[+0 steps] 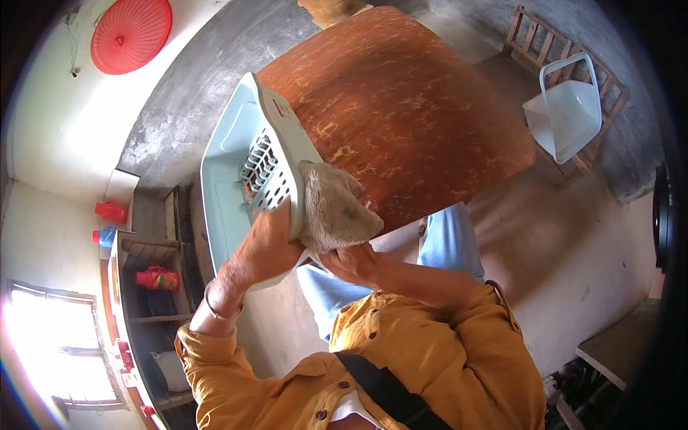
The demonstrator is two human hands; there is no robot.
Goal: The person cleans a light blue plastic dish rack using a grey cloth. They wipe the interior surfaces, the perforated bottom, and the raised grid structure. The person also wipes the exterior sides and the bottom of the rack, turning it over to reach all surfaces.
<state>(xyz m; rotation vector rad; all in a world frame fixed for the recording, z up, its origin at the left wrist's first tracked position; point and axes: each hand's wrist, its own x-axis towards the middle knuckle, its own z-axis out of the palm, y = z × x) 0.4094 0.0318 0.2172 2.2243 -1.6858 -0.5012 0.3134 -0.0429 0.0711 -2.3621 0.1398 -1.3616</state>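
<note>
A pale blue plastic dish rack is tipped on its side at the left edge of the table, its hollow inside facing left. Slots and round holes pierce its inner panel. My left hand grips the rack's near rim, with fingers partly hidden behind it. A greyish-beige cloth lies against the rack's outer right side. From below, my right hand is closed on the cloth, partly covered by its folds.
A worn red-brown table stands ahead. At the far right, a white handled basket sits on a wooden chair. A shelf unit with a red flask stands left. A red round cover hangs on the wall.
</note>
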